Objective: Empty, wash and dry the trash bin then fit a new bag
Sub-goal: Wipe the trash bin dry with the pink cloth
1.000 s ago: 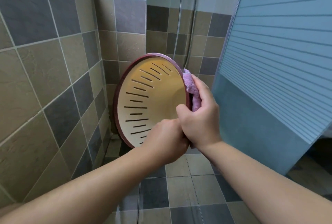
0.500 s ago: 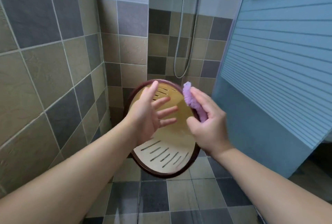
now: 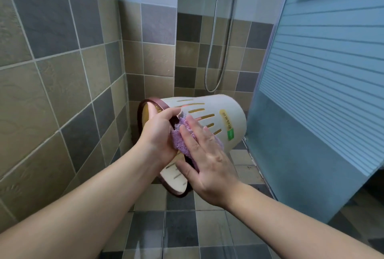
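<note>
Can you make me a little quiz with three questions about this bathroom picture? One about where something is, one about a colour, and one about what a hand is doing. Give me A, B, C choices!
1. Where is the cloth?
A. On the floor
B. Between the right hand and the bin
C. Hanging on the hose

2. What colour is the bin's rim?
A. Dark red-brown
B. Bright green
C. Blue

3. What is the left hand doing?
A. Hanging free
B. Pointing at the wall
C. Gripping the bin at its rim

Answers:
1 B, the flat right hand presses the purple cloth on the bin's side.
2 A, the ring round the opening is dark red-brown.
3 C, its fingers curl over the rim and hold the bin tipped sideways in the air.
</note>
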